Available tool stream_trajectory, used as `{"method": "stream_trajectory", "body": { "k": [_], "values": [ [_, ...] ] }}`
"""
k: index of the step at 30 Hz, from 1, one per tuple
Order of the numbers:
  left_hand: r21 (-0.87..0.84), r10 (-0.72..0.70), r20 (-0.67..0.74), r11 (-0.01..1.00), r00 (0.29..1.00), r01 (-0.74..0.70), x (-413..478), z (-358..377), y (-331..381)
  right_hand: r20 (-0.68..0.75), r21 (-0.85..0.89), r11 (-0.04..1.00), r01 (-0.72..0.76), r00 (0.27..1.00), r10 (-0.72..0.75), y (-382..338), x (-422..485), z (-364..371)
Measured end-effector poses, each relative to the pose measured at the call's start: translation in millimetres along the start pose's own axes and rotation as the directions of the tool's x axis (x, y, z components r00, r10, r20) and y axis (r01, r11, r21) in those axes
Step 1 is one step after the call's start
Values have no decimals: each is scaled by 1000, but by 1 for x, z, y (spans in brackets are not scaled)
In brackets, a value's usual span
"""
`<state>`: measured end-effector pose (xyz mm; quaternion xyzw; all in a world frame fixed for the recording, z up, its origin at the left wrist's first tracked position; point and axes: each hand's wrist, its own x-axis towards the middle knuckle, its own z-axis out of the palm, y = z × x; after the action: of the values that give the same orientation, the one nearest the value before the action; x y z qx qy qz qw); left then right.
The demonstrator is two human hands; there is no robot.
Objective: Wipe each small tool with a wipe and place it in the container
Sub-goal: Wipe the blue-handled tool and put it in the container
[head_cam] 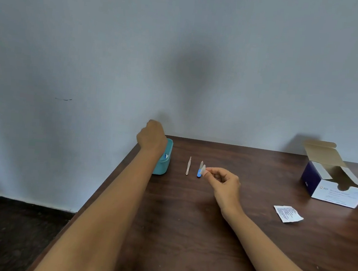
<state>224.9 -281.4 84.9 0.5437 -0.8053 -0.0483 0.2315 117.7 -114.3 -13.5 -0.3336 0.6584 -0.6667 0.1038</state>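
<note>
Print on box (335, 194) and sachet (288, 213), too blurred to read

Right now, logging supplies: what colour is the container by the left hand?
Teal; the container shows best in the head view.

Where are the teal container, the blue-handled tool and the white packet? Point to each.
teal container (163, 166), head view, on its outer wall.
blue-handled tool (199, 173), head view, on its blue handle.
white packet (288, 214), head view, middle of its printed face.

left hand (151, 135) covering part of the teal plastic tub (163, 164), its fingers out of sight, torn white sachet (288, 214) print unreadable
</note>
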Motion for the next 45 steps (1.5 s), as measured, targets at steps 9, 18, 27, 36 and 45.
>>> {"method": "stream_trajectory", "body": {
  "k": [9,18,27,36,45],
  "values": [
    [-153,195,249,975,949,-160,-43,31,52,-163,246,967,-71,980,114,-14,12,-27],
    [149,247,98,954,964,-260,-85,87,64,-66,315,936,-156,980,185,3,5,-49],
    [224,353,86,904,932,-363,-88,85,73,-64,488,823,-291,928,366,9,11,-59],
    [57,365,33,929,930,-366,-115,78,59,8,565,739,-367,898,440,4,12,-66],
    [-666,278,181,740,943,-90,-170,52,57,17,419,813,-404,899,438,-9,-7,-75]
  ]
}}
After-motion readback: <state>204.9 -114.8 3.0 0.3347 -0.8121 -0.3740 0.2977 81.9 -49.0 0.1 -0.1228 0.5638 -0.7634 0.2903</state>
